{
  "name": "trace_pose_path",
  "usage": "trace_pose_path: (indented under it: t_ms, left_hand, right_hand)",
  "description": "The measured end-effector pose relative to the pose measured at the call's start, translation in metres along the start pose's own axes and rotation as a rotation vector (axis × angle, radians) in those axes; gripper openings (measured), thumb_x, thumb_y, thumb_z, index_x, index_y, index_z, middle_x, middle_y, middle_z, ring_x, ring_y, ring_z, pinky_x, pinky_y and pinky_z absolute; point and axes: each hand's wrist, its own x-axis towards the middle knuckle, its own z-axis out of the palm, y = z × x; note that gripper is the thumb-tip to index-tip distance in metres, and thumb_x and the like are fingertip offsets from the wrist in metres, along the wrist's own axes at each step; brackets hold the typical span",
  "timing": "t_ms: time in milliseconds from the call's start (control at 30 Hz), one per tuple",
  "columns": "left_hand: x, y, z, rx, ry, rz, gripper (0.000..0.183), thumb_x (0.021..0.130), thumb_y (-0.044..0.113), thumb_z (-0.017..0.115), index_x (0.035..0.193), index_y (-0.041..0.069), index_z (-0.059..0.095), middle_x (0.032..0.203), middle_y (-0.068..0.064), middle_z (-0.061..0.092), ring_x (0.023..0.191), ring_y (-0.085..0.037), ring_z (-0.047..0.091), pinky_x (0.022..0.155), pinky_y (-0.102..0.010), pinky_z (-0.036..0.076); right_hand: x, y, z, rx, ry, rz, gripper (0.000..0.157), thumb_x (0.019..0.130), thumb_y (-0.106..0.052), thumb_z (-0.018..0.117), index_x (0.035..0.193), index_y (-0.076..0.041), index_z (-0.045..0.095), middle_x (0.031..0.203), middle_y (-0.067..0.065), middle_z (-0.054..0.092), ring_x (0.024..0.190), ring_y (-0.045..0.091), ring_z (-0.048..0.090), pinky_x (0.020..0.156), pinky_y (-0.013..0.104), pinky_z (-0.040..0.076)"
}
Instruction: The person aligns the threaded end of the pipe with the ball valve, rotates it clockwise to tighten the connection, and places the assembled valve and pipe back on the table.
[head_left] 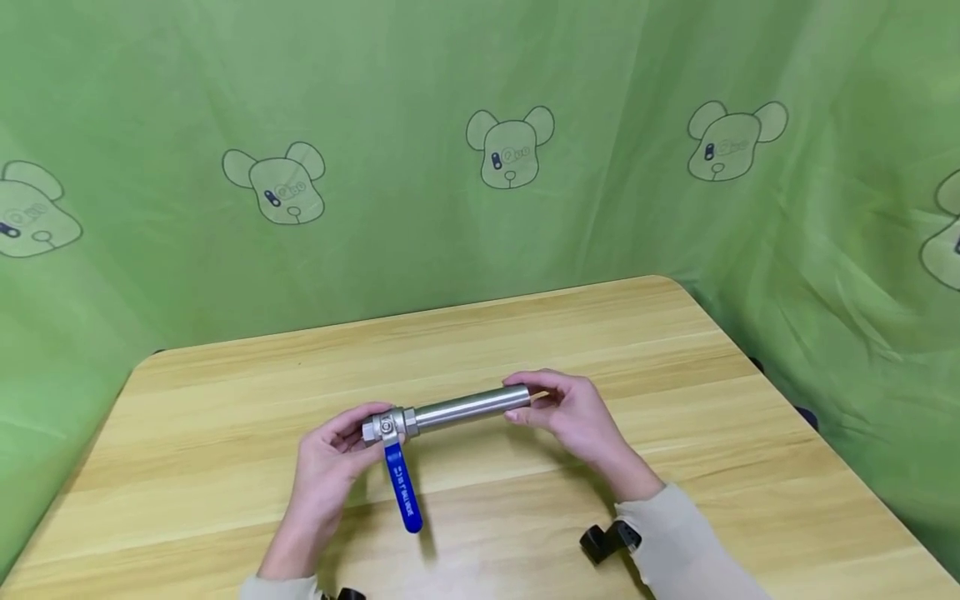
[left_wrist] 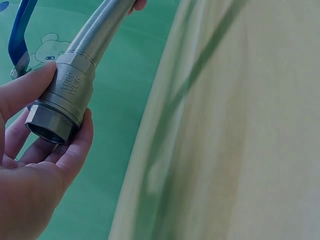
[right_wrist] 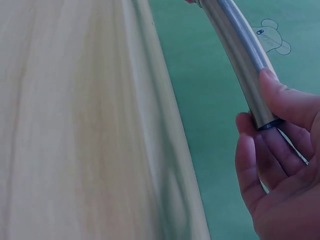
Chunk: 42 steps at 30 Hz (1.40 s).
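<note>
A steel ball valve (head_left: 386, 426) with a blue lever handle (head_left: 403, 490) is joined to a straight steel pipe (head_left: 468, 407). My left hand (head_left: 330, 458) grips the valve body, thumb on the near side and fingers behind. In the left wrist view the valve body (left_wrist: 70, 90) reads "1000 WOG", and its open hexagonal end faces the palm. My right hand (head_left: 573, 417) holds the pipe's far end between thumb and fingers; the right wrist view shows the pipe's end rim (right_wrist: 270, 124) just above the curled fingers. Valve and pipe are held above the table, and the lever points toward me.
Beneath the hands lies a wood-grain table (head_left: 225, 508) with rounded far corners. Green curtains (head_left: 405, 242) printed with bear heads hang behind and beside it. A black wrist device (head_left: 609, 540) sits at the right sleeve, another partly visible at the left.
</note>
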Motion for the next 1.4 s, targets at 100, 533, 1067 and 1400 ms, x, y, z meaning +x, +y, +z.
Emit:
trace_pose_path:
  t_ms: [100, 533, 1067, 1400]
  left_hand:
    - [0.002, -0.005, 0.001, -0.009, -0.011, -0.011, 0.052, 0.08, -0.016, 0.08, 0.13, -0.006, 0.071, 0.117, -0.003, 0.081, 0.11, -0.015, 0.076, 0.102, -0.024, 0.063]
    - [0.006, -0.011, -0.001, 0.062, 0.005, -0.088, 0.05, 0.081, -0.008, 0.084, 0.129, 0.003, 0.075, 0.127, -0.01, 0.079, 0.108, -0.014, 0.074, 0.096, -0.022, 0.063]
    - [0.008, -0.016, -0.003, 0.09, -0.013, -0.116, 0.047, 0.08, -0.01, 0.082, 0.124, 0.003, 0.077, 0.129, -0.011, 0.077, 0.106, -0.018, 0.072, 0.09, -0.024, 0.064]
    - [0.01, -0.025, -0.001, 0.128, -0.061, -0.141, 0.047, 0.079, -0.014, 0.079, 0.123, 0.004, 0.079, 0.137, -0.016, 0.074, 0.11, -0.021, 0.073, 0.091, -0.019, 0.063]
  right_hand:
    - [0.0, 0.002, -0.001, -0.049, 0.015, 0.017, 0.046, 0.08, -0.013, 0.094, 0.123, -0.017, 0.081, 0.116, 0.013, 0.08, 0.081, 0.021, 0.068, 0.066, 0.025, 0.058]
    - [0.003, 0.013, 0.001, -0.024, -0.019, 0.025, 0.045, 0.083, -0.011, 0.092, 0.126, -0.011, 0.08, 0.114, 0.013, 0.081, 0.089, 0.021, 0.069, 0.073, 0.021, 0.061]
    - [0.003, 0.016, 0.003, -0.058, -0.031, 0.044, 0.042, 0.082, -0.015, 0.094, 0.122, -0.011, 0.081, 0.114, 0.01, 0.082, 0.097, 0.019, 0.072, 0.083, 0.024, 0.061]
    - [0.005, 0.032, 0.005, -0.259, -0.014, 0.021, 0.038, 0.08, -0.022, 0.096, 0.116, -0.022, 0.084, 0.122, 0.005, 0.078, 0.121, 0.028, 0.067, 0.113, 0.051, 0.049]
